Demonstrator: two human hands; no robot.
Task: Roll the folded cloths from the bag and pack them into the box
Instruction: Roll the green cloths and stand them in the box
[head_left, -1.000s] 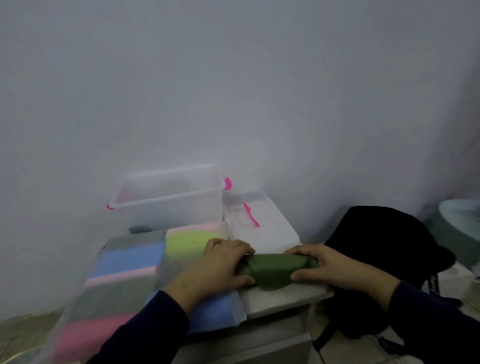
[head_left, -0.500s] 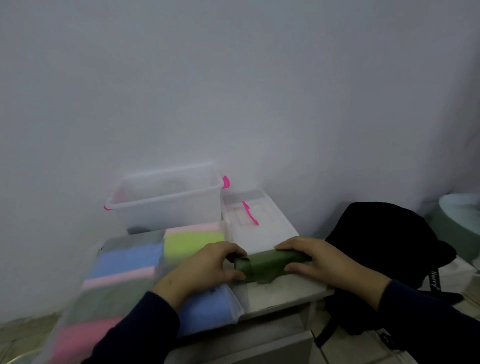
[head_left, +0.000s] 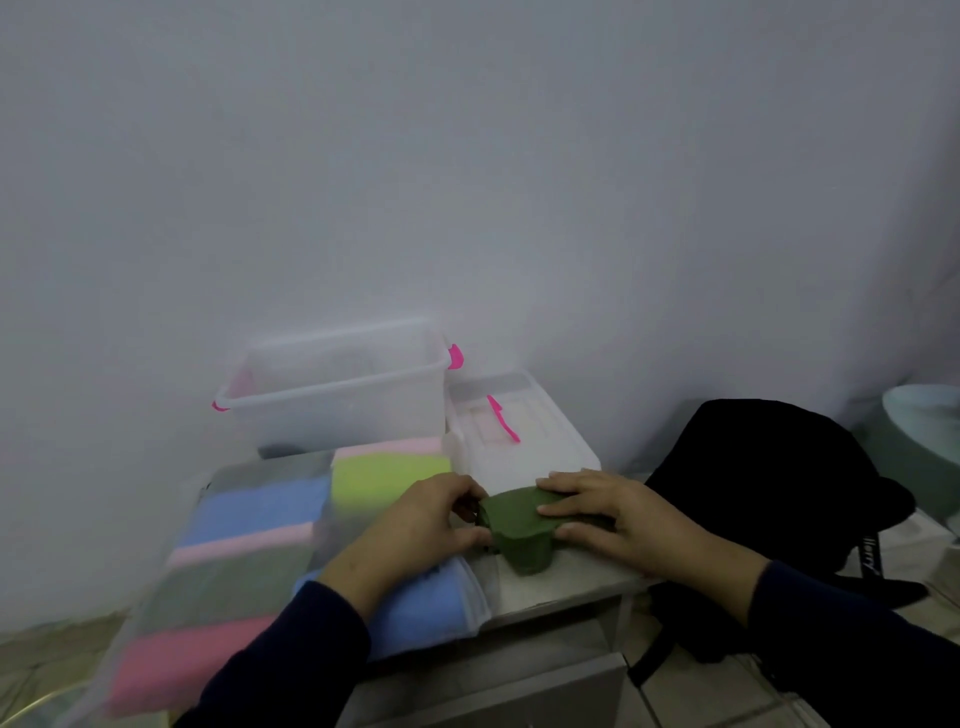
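Gripping the green cloth (head_left: 517, 525) from both ends, the left hand (head_left: 415, 535) and right hand (head_left: 618, 519) curl their fingers round its roll on the bench (head_left: 566, 582). Left of the cloth lies the bag (head_left: 234, 571); behind it stand the box (head_left: 337, 395) and lid (head_left: 519, 431).

Two hands (head_left: 426, 525) (head_left: 618, 514), one green cloth (head_left: 517, 527), one clear box (head_left: 337, 395), one lid (head_left: 519, 431)

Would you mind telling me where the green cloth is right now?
In the head view, the green cloth lies low at centre on the table, held between the left hand and right hand.
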